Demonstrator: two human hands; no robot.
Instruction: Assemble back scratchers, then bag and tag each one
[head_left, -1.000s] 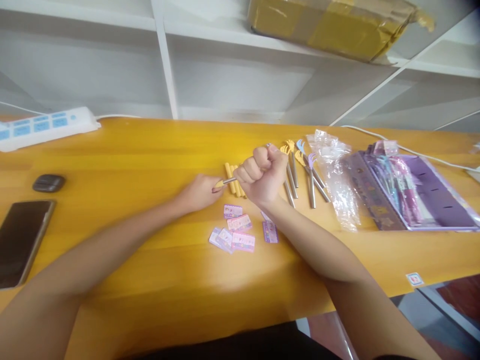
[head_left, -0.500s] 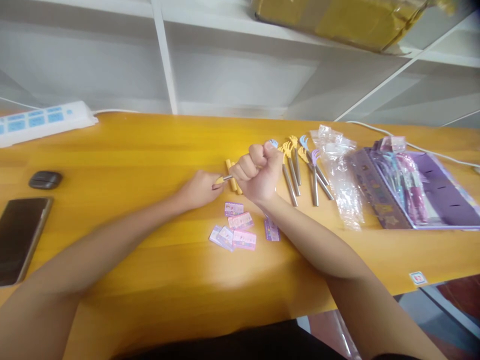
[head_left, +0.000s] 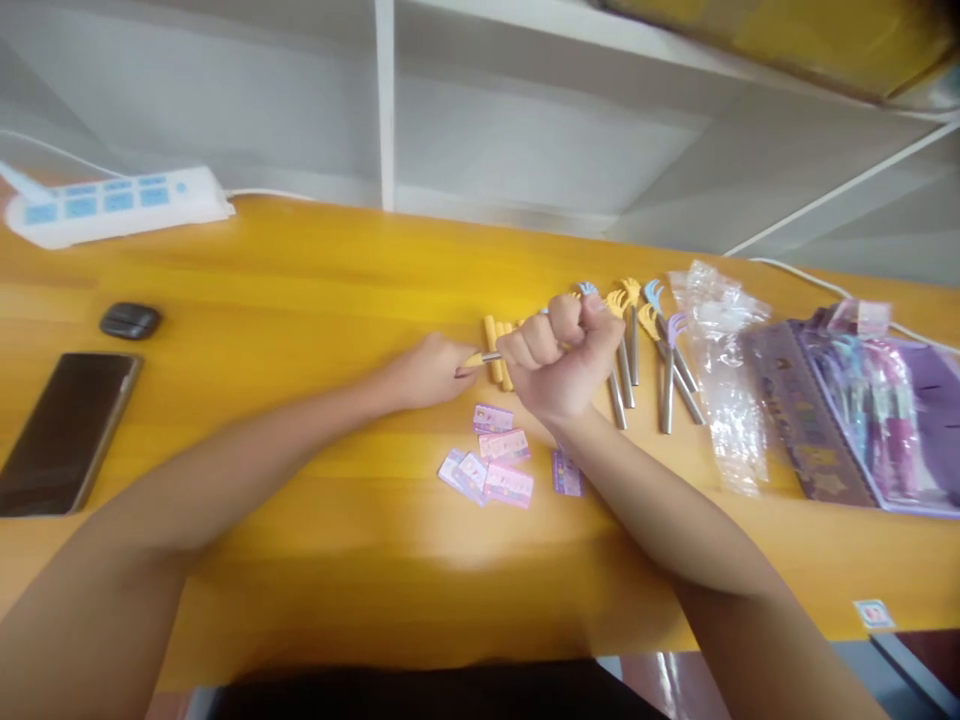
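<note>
Left hand pinches yellow-ended metal rod over the desk; right hand fisted round it, likely for an opposing hold. Back scratchers lie rightward, shafts toward the person, probably for easy reach.

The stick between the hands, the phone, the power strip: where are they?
Stick (head_left: 476, 360): head view, on its yellow part.
Phone (head_left: 70, 433): head view, on its dark screen.
Power strip (head_left: 120, 203): head view, on its blue-marked top.

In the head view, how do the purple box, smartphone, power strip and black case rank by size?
Largest to smallest:
Purple box, partly cut off
Smartphone and power strip: too alike to rank
Black case
</note>
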